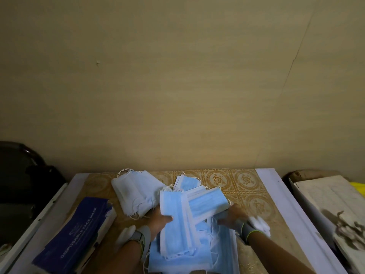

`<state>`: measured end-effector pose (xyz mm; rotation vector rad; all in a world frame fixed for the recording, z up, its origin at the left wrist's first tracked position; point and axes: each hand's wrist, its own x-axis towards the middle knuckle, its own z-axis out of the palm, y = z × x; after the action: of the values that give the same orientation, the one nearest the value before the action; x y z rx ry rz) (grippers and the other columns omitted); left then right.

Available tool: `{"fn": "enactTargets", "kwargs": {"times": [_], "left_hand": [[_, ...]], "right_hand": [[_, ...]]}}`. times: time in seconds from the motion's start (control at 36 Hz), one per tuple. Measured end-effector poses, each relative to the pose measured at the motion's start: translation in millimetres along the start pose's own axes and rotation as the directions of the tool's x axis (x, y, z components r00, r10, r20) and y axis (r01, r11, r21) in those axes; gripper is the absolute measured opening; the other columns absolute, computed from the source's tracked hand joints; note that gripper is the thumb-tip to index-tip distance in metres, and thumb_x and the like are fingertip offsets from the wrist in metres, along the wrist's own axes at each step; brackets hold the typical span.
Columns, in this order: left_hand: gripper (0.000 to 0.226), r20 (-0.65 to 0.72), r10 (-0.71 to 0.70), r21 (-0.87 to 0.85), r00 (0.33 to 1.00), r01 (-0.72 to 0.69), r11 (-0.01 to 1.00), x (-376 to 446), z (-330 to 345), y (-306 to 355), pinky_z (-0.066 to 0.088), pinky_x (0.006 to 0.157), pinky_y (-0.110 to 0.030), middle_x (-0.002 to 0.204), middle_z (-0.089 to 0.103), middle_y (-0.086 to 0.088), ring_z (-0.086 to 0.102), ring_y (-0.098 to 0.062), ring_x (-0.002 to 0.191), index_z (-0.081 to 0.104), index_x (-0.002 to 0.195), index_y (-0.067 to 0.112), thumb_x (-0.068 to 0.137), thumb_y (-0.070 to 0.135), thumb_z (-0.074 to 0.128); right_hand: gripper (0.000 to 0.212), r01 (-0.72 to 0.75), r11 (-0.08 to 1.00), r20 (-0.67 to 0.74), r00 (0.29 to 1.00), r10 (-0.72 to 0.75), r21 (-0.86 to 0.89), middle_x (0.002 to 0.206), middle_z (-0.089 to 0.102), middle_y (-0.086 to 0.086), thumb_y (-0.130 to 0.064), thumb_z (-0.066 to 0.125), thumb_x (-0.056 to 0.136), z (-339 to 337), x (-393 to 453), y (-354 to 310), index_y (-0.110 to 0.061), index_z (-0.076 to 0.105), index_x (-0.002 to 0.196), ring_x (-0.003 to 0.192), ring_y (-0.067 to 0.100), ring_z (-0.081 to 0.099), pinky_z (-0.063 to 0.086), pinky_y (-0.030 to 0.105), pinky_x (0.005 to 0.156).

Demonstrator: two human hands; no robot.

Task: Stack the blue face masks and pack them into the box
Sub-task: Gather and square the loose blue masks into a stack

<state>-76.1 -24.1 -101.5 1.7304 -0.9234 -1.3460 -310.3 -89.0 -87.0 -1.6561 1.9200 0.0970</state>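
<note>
- A blue mask stack (pixel 207 204) is clamped in the right grip (pixel 232 215).
- Another mask bundle (pixel 173 224) is held by the left grip (pixel 160 219).
- The box (pixel 73 234) lies left on the bench (pixel 252 186).

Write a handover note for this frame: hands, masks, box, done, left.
Left hand grips a bundle of blue masks at its edge. Right hand grips a second bundle, tilted. More blue masks lie loose near the front edge; a white-side-up pile sits behind, further left. The box lies at far left; I cannot tell what it holds. Left: square the bundles, gather the rest, pack.
</note>
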Motion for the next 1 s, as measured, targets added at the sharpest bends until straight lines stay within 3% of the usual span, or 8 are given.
{"fn": "enactTargets", "kwargs": {"times": [0.11,0.22,0.31,0.44,0.53,0.67,0.86,1.0], "left_hand": [[0.052,0.013,0.001,0.085,1.0,-0.002,0.996,0,4,-13,0.04,0.098,-0.033,0.133,0.052,-0.02,0.049,-0.02,0.107,0.041,0.133,-0.003,0.084,-0.007,0.059],[0.055,0.014,0.013,0.15,1.0,-0.015,0.989,1,4,-14,0.04,0.098,-0.031,0.133,0.053,-0.019,0.052,-0.027,0.117,0.04,0.135,0.0,0.084,-0.005,0.06],[0.056,0.018,0.028,0.181,0.999,-0.03,0.983,2,4,-13,0.039,0.105,-0.037,0.134,0.052,-0.018,0.05,-0.031,0.125,0.04,0.136,0.001,0.084,-0.005,0.06],[0.058,0.023,0.023,0.189,0.999,-0.027,0.982,3,1,-11,0.037,0.109,-0.039,0.138,0.049,-0.019,0.047,-0.032,0.128,0.039,0.136,0.0,0.083,-0.004,0.062],[0.057,0.035,-0.004,0.167,0.999,-0.002,0.986,3,0,-11,0.036,0.107,-0.037,0.138,0.049,-0.018,0.047,-0.032,0.129,0.039,0.137,0.001,0.084,-0.004,0.061],[0.057,0.038,-0.028,0.146,0.999,0.022,0.989,4,0,-12,0.037,0.109,-0.04,0.138,0.05,-0.016,0.047,-0.032,0.128,0.04,0.137,0.002,0.084,-0.002,0.062],[0.049,0.039,-0.097,-0.031,0.995,0.098,0.995,10,-3,-16,0.039,0.108,-0.042,0.136,0.052,-0.02,0.053,-0.031,0.119,0.045,0.134,-0.001,0.087,0.0,0.059],[0.062,-0.032,-0.196,-0.229,0.98,0.184,0.956,7,-1,-11,0.024,0.118,-0.044,0.152,0.033,-0.011,0.032,-0.03,0.14,0.029,0.146,0.012,0.095,0.045,0.04]], "right_hand": [[0.084,-0.073,0.996,-0.061,0.996,0.07,-0.048,0.139,0.041,0.018,-0.048,0.063,0.081,16,-5,5,0.007,0.028,0.135,0.129,0.027,0.046,0.039,0.03,0.104],[0.059,-0.079,0.996,0.006,0.997,0.078,0.042,0.13,0.055,0.018,-0.025,0.068,0.08,24,-7,5,0.004,0.047,0.127,0.12,0.03,0.054,0.045,0.032,0.096],[0.059,-0.005,1.0,0.03,1.0,0.005,-0.028,0.136,0.052,0.013,-0.035,0.061,0.084,25,-7,4,-0.003,0.046,0.131,0.127,0.026,0.05,0.044,0.029,0.102],[0.041,0.002,0.98,0.083,0.996,-0.019,0.199,0.103,0.061,0.02,-0.024,0.055,0.088,15,-7,5,0.006,0.061,0.114,0.115,0.03,0.058,0.038,0.032,0.075],[0.039,0.005,0.924,0.005,1.0,-0.008,0.383,0.104,0.063,0.023,-0.025,0.063,0.08,-1,-6,5,0.006,0.063,0.105,0.091,0.02,0.054,0.041,0.035,0.075],[0.011,0.15,0.801,-0.128,0.988,-0.092,0.58,0.089,0.06,0.016,-0.013,0.065,0.082,-39,-9,-10,-0.008,0.057,0.078,0.082,0.025,0.056,0.044,0.035,0.071],[0.015,0.131,0.389,0.065,0.889,-0.453,0.912,0.082,0.074,0.006,-0.009,0.064,0.084,-64,-37,-55,-0.003,0.066,0.098,0.068,0.018,0.071,0.06,0.027,0.06],[0.002,0.044,0.486,0.204,0.872,-0.445,0.873,0.074,0.067,0.0,-0.01,0.061,0.087,-23,-36,-71,-0.011,0.06,0.088,0.056,0.009,0.066,0.054,0.023,0.048]]}}
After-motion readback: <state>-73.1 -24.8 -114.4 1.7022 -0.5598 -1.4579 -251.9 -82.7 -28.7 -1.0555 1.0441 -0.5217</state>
